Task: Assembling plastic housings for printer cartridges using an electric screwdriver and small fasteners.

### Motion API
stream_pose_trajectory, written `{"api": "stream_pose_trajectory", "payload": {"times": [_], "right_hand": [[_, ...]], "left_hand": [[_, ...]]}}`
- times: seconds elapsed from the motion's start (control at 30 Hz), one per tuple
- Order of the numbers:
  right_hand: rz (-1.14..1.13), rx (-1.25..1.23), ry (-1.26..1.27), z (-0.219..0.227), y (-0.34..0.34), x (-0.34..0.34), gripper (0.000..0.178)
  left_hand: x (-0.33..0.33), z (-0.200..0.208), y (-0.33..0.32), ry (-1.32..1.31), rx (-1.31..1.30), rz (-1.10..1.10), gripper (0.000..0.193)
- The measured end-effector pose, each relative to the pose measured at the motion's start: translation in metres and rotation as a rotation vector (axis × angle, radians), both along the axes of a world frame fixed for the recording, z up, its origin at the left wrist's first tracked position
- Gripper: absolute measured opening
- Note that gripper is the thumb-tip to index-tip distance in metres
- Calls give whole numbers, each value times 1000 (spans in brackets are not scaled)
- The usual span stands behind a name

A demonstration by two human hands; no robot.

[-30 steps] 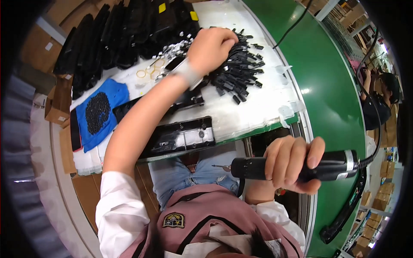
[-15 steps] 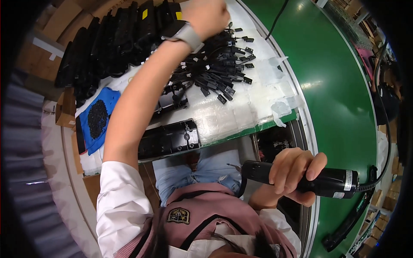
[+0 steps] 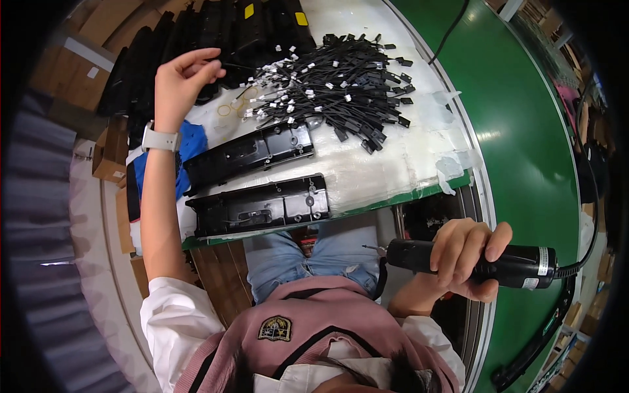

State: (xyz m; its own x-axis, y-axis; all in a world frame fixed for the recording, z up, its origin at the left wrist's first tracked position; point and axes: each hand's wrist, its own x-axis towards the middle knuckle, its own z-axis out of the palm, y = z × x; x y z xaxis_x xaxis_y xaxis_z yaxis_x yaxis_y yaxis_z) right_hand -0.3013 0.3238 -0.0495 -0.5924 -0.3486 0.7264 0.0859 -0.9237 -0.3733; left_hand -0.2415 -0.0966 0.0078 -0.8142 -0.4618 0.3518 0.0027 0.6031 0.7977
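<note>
The electric screwdriver [image 3: 472, 262] sits gripped in your right hand [image 3: 462, 257] just below the table's green edge [image 3: 367, 208], while your left hand [image 3: 180, 82], fingers loosely spread and empty, reaches beyond that edge toward the stacked black housings [image 3: 196, 39], so the next move seems to call for a fresh pick.

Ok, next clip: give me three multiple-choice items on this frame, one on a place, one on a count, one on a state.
1. Where is the left hand?
A. over the row of black parts
B. on the green belt
C. in the lap

2. How many long black housings lie nearest the person?
A. one
B. two
C. four

3. The right hand is
A. empty
B. flat on the table
C. gripping a black power screwdriver

Answers: 1 A, it reaches the black parts. 2 B, two lie side by side. 3 C, fingers wrap the tool.
</note>
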Motion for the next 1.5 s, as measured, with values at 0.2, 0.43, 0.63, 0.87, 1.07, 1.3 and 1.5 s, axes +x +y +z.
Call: {"api": "stream_pose_trajectory", "payload": {"times": [0.2, 0.43, 0.63, 0.87, 1.07, 1.3, 1.5], "right_hand": [[-8, 43, -24, 6, -20, 10, 37], [45, 141, 35, 12, -37, 16, 38], [263, 150, 191, 29, -58, 9, 41], [657, 150, 320, 71, -119, 10, 39], [687, 214, 398, 94, -174, 6, 39], [321, 487, 356, 84, -260, 8, 39], [250, 689, 370, 61, -304, 6, 30]], "left_hand": [[24, -10, -5, -227, -906, -40, 12], [35, -3, 1, -454, -56, -157, 12], [65, -20, 15, -149, 333, -209, 12], [91, -55, 29, -121, -583, -187, 16], [81, -76, 23, -212, -673, -207, 14], [92, -79, 12, -234, -407, -217, 10], [92, -73, 14, -286, -381, -207, 11]]}}
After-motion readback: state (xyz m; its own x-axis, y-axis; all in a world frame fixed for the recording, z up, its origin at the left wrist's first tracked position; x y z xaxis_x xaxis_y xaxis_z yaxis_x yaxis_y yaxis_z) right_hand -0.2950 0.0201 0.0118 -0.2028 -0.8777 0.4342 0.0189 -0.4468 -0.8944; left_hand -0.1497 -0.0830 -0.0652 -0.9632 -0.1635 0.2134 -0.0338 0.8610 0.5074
